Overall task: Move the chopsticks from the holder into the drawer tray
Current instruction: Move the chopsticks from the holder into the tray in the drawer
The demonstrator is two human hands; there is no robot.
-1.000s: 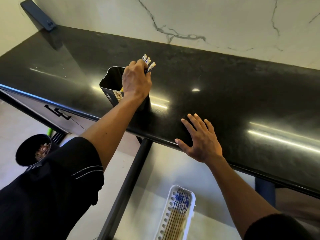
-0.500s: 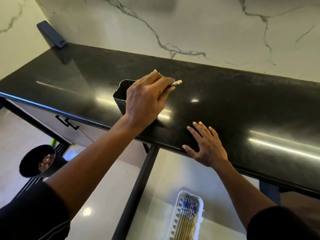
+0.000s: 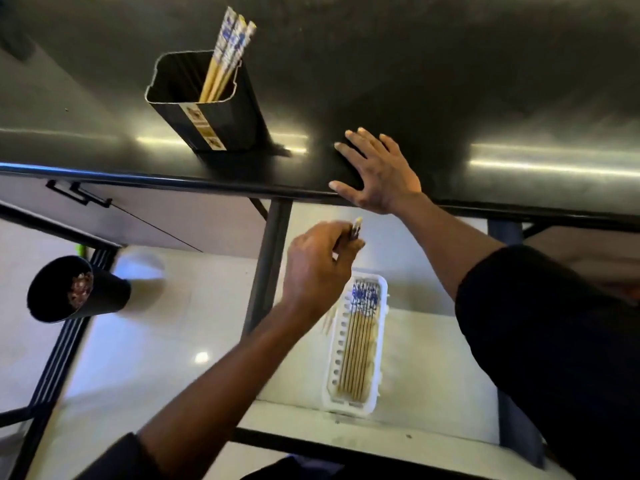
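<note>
A black rectangular holder (image 3: 221,123) stands on the dark countertop near its front edge, with a few blue-and-white-topped chopsticks (image 3: 227,53) leaning in it. Below the counter, a white perforated tray (image 3: 330,375) lies in the open drawer and holds several chopsticks (image 3: 360,344) side by side. My left hand (image 3: 318,268) hovers just above the tray's far end, shut on a chopstick (image 3: 356,227) whose tip pokes out past my fingers; its shaft is hidden by the hand. My right hand (image 3: 379,173) rests flat on the counter's front edge, fingers spread.
The black countertop (image 3: 450,81) spans the upper view. The open drawer's pale floor (image 3: 422,358) surrounds the tray, with a dark frame bar (image 3: 268,258) to its left. A black cup (image 3: 79,289) with brownish contents sits at lower left. A cabinet handle (image 3: 79,194) shows under the counter.
My left hand left the holder with a chopstick and came down below the counter edge to the tray. The view tilted downward. My right hand stayed on the counter edge.
</note>
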